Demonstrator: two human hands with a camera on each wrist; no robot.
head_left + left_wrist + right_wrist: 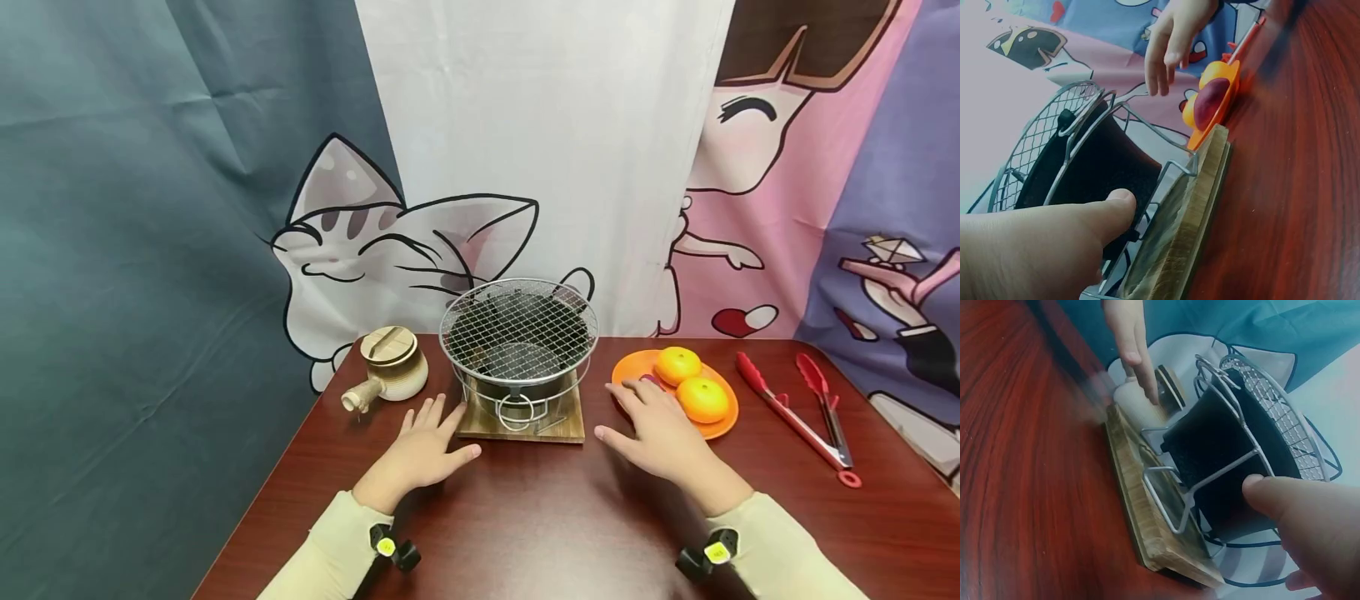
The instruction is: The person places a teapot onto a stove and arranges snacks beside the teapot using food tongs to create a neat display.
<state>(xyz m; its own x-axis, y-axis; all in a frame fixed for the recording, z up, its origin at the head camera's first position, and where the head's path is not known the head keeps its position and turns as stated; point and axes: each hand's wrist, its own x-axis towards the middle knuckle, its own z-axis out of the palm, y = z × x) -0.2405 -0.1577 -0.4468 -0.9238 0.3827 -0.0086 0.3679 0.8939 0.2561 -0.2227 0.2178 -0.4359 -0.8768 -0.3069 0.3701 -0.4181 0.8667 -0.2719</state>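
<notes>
A small dark tabletop grill with a round wire mesh [517,329] stands on a square wooden board [480,427] at the middle of the table. My left hand [420,450] hovers at its front left, fingers spread and holding nothing. On the other side my right hand [667,433] is stretched out with straight fingers, in front of the orange plate [633,363]. Both thumbs point inward towards the grill; the left thumb [1119,206] overlaps the black grill body [1110,153] in the left wrist view. Wire legs and a ring handle [516,412] show at the grill's front.
On the plate lie two oranges [703,400] and a dark purple oval thing [1211,103]. Red-tipped tongs [804,429] lie spread at the right. A lidded beige pot [405,375] with a side handle stands at the back left. A printed curtain [555,125] hangs behind the table.
</notes>
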